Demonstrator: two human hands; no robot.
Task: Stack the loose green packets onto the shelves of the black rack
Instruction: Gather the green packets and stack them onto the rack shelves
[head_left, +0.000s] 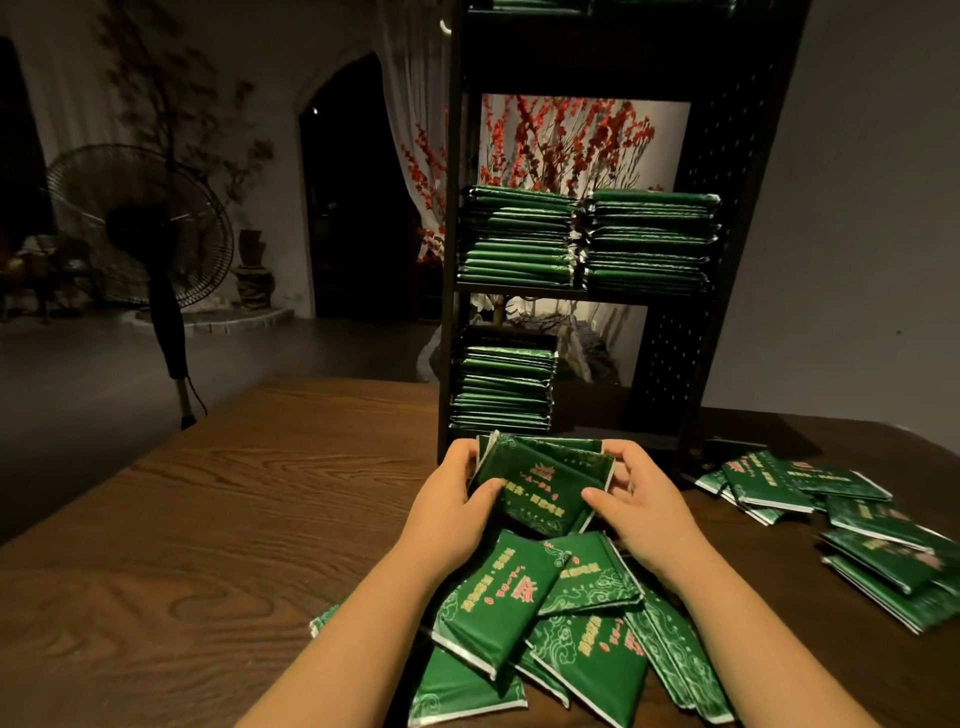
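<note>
Both hands (550, 499) (thumbs up) gripping packets (540, 486)

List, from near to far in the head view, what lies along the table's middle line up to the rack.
Loose packets → held packets between left hand and right hand → bottom-shelf stack in the rack.

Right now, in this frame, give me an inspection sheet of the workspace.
Surface: wooden table, grain visible.
Job's things: black rack with two stacks on the middle shelf and one on the bottom shelf; held bundle.
Clutter: loose packets near and at the right.
Grippers: left hand and right hand grip the bundle.
Cables: fan cord.
Surroundings: standing fan, dim room.
</note>
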